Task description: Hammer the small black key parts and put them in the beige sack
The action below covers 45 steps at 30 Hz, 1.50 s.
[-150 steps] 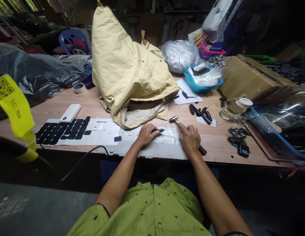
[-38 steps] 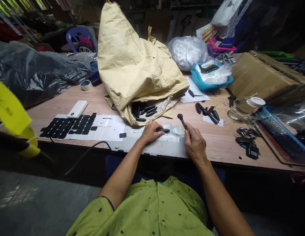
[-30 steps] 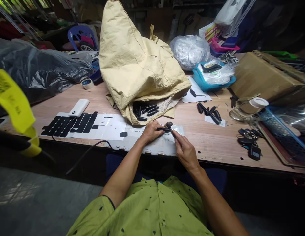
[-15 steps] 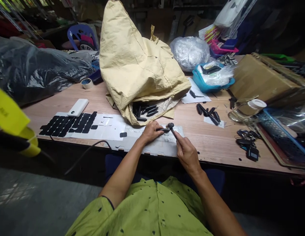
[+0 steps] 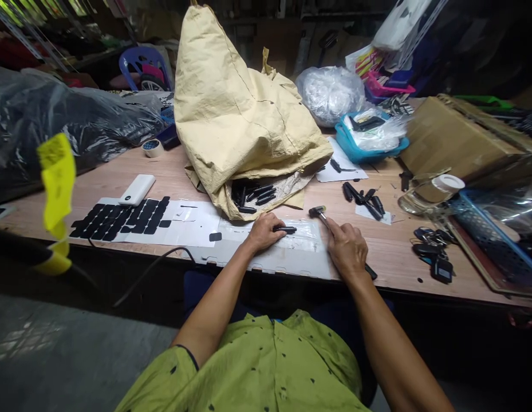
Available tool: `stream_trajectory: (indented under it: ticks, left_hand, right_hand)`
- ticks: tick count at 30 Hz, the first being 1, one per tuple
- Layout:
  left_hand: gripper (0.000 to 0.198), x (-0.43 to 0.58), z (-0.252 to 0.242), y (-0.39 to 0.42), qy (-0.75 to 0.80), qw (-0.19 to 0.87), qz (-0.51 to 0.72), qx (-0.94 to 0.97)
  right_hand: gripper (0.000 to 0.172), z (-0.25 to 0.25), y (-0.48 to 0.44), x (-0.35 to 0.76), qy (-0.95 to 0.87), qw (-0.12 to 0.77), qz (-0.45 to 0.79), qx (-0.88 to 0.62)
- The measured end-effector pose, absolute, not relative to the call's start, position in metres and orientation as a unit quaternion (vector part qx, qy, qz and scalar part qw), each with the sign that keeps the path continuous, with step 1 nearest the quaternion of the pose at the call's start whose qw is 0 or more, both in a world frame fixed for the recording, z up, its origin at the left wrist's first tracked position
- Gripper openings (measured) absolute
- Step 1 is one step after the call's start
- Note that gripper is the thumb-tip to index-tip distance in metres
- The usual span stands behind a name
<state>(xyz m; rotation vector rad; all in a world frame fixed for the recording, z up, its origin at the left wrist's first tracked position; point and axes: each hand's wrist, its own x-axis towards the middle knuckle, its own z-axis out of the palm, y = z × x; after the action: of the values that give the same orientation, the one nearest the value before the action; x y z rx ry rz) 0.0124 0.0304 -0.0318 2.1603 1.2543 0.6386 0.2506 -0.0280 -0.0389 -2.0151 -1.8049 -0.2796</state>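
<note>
My left hand (image 5: 264, 232) is closed on a slim black piece (image 5: 286, 229), pinching one end while the other points right over a clear plastic-covered white sheet (image 5: 306, 243). My right hand (image 5: 348, 249), at the sheet's right edge, wraps around the handle of a small hammer (image 5: 318, 212). The hammer's head lies beyond the fingers and the dark handle end shows below the palm. Just past my left hand, similar black pieces (image 5: 260, 193) lie in the mouth of a large tan paper sack (image 5: 252, 126).
Rows of black stickers (image 5: 119, 217) lie on paper at left beside a white power bank (image 5: 137, 189). To the right are loose black pieces (image 5: 363, 197), a capped bottle (image 5: 433, 193), keys (image 5: 433, 252) and a cardboard box (image 5: 458, 137). A yellow tag (image 5: 59, 189) hangs at left.
My right hand has moved right with the hammer, taking its head away from the black piece. My left hand stays in place on the piece. The yellow tag has swung.
</note>
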Motion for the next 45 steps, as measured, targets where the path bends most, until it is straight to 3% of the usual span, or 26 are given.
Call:
stream_trajectory:
  ticks: [10,14,18,24,27,31,34,38,40,42,45]
  left_hand:
    - [0.020,0.010,-0.028,0.016,0.389,0.269,0.253,0.844]
    - [0.026,0.016,-0.036,-0.040,0.258,0.300,0.285,0.873]
    - [0.023,0.020,-0.066,-0.104,0.164,0.331,0.184,0.911]
    - [0.035,0.004,-0.112,-0.117,0.440,0.400,-0.056,0.802]
    - [0.046,0.000,-0.115,-0.107,0.502,0.394,-0.105,0.763]
    - [0.041,0.004,-0.096,-0.105,0.468,0.405,-0.146,0.772]
    - [0.027,0.007,-0.061,-0.101,0.340,0.453,-0.145,0.812]
    - [0.024,0.001,-0.004,-0.062,0.245,0.510,0.025,0.824]
    - [0.024,-0.006,0.014,-0.029,0.331,0.440,0.140,0.823]
    - [0.025,-0.015,0.022,0.006,0.474,0.294,0.215,0.802]
    - [0.023,-0.029,0.017,0.046,0.632,0.116,0.196,0.741]
  right_hand:
    - [0.035,-0.047,-0.021,0.250,-0.631,0.178,-0.128,-0.744]
    - [0.035,-0.047,-0.022,0.249,-0.626,0.181,-0.140,-0.746]
    - [0.036,-0.049,-0.022,0.250,-0.629,0.187,-0.142,-0.741]
    - [0.036,-0.051,-0.022,0.252,-0.632,0.202,-0.139,-0.735]
    - [0.037,-0.053,-0.021,0.252,-0.630,0.209,-0.140,-0.734]
    - [0.038,-0.054,-0.021,0.252,-0.630,0.211,-0.146,-0.733]
    - [0.038,-0.054,-0.021,0.252,-0.632,0.206,-0.146,-0.732]
    - [0.038,-0.053,-0.022,0.252,-0.635,0.192,-0.150,-0.733]
    - [0.037,-0.052,-0.022,0.251,-0.636,0.185,-0.152,-0.733]
    - [0.037,-0.052,-0.022,0.249,-0.636,0.180,-0.153,-0.735]
    - [0.038,-0.051,-0.021,0.246,-0.633,0.176,-0.153,-0.738]
